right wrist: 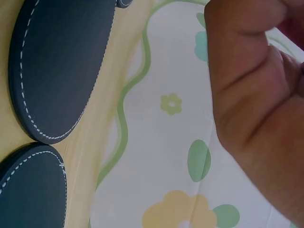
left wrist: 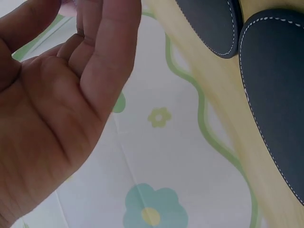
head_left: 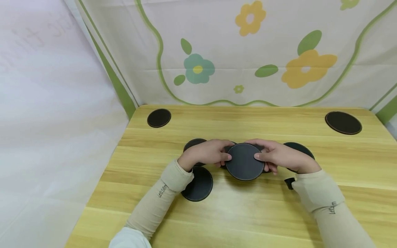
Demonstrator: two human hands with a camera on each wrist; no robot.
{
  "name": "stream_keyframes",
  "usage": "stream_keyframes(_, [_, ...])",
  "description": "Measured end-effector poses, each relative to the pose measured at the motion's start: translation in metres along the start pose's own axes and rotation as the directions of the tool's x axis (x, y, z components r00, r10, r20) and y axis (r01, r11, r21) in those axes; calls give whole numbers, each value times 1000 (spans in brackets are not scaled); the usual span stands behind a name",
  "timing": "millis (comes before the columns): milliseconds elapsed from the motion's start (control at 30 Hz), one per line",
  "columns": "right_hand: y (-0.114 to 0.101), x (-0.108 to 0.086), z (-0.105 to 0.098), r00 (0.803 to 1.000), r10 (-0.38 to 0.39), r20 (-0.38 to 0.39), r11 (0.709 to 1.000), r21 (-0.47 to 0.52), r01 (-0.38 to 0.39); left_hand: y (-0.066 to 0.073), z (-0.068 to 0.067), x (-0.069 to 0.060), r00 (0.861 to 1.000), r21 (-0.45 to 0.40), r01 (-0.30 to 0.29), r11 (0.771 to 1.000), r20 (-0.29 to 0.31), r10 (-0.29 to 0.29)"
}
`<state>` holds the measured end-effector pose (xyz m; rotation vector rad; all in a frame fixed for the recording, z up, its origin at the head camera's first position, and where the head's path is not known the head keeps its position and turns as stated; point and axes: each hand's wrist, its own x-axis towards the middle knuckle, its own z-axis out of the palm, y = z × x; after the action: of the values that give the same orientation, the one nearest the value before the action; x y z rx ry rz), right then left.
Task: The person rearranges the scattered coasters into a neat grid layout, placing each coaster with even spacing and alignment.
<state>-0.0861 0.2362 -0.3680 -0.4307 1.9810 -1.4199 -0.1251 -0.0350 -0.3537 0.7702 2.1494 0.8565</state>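
Note:
Between both hands, a round dark coaster (head_left: 245, 162) with a stitched rim is held tilted above the table. My left hand (head_left: 208, 151) pinches its left edge, thumb on the near face. At its right edge my right hand (head_left: 280, 155) pinches it the same way. Parts of other dark discs show behind the held coaster, mostly hidden by it and the fingers. Another coaster (head_left: 193, 143) lies partly under my left hand, and one more (head_left: 198, 184) beside the left wrist. Beyond my right hand lies a further coaster (head_left: 301, 150). Neither wrist view shows the held coaster clearly.
On the wooden table (head_left: 248, 217), one coaster (head_left: 159, 118) lies at the far left corner and another (head_left: 343, 122) at the far right. A small black object (head_left: 289, 183) sits by my right sleeve. A flower-printed curtain (head_left: 223, 44) hangs behind the table.

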Motion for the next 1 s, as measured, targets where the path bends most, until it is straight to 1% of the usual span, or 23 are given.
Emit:
stream_keyframes(100, [1,0,-2,1000,-29,8,1000,7,29,1,1,0,1000,1,3,1000,1,-3])
stream_keyframes(233, [3,2,0,999,-34,10,999,14,33,0,1,0,1000,21,1,1000,2,-1])
stream_keyframes(400, [5,7,5,1000,11,-21,1000,12,-10,-1,0,-1,1000,72,15,997,-5,-15])
stream_keyframes(500, [7,11,8,998,55,-41,998,1,-55,-1,0,-1,999,100,42,994,-6,-41])
stream_keyframes(633, [8,13,12,993,107,-53,993,-45,-109,-2,2,3,998,195,69,978,-4,-69])
stream_keyframes(733, [9,14,14,990,128,-55,988,-83,-133,-4,3,6,997,244,71,967,5,-75])
stream_keyframes(1000, [11,15,14,985,159,-64,979,-122,-166,-6,4,7,996,204,69,977,36,-77])
